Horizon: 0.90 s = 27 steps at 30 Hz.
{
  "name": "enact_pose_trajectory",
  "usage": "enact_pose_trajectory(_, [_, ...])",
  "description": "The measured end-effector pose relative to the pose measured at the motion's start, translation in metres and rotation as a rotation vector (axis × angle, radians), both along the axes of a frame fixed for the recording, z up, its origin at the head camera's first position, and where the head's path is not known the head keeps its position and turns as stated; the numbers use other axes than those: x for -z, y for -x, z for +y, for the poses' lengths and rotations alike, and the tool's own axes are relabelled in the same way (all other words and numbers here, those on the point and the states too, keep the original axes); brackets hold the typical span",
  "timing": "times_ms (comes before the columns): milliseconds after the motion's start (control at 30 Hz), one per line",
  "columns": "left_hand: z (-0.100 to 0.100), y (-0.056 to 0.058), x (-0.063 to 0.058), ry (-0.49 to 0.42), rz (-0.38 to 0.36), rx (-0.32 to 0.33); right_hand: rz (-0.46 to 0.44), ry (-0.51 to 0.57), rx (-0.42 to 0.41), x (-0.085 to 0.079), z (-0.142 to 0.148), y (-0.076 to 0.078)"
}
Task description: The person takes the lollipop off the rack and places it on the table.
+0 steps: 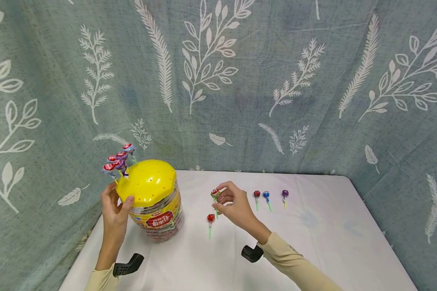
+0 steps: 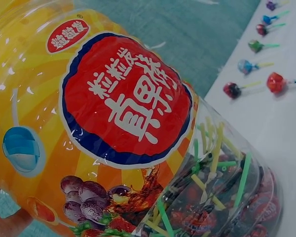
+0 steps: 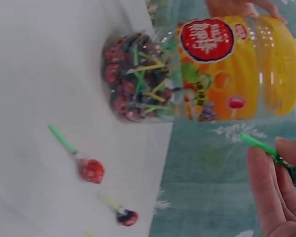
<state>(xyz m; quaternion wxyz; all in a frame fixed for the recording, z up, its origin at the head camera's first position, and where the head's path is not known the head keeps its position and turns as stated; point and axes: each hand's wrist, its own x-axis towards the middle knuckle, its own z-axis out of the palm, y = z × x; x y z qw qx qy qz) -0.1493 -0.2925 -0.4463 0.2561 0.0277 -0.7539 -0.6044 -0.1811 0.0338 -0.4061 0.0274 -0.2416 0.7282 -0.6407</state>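
A clear plastic jar (image 1: pixel 164 224) with a yellow lid (image 1: pixel 151 182) stands on the left of the table. My left hand (image 1: pixel 113 210) grips the lid's left side, thumb on the front. Several wrapped lollipops (image 1: pixel 120 161) stick up from that side of the lid, their sticks in it. Right of the jar, my right hand (image 1: pixel 234 204) pinches a lollipop (image 1: pixel 215 195) in a green wrapper; in the right wrist view its green stick (image 3: pixel 259 144) points toward the jar. Just below lies a red lollipop (image 1: pixel 211 218) with a green stick.
Further right, a red lollipop (image 1: pixel 257 194), a blue lollipop (image 1: pixel 266 195) and a purple lollipop (image 1: pixel 285 193) lie in a row on the white-covered table (image 1: pixel 313 250). More lollipops (image 2: pixel 202 212) fill the jar's bottom. A leaf-patterned curtain (image 1: pixel 247 101) hangs behind.
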Motion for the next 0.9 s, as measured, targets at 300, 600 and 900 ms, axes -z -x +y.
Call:
enact_pose_trajectory(300, [0.001,0.001,0.004,-0.024,0.032,0.007,-0.073,-0.018,0.07,0.033,0.009,0.0])
enact_pose_trajectory(600, [0.001,-0.002,0.007,-0.03,0.02,0.001,-0.186,-0.022,0.141,0.066,0.009,-0.004])
enact_pose_trajectory(900, [0.0,0.001,0.006,-0.049,0.051,0.008,-0.234,-0.109,0.258,0.13,0.008,0.013])
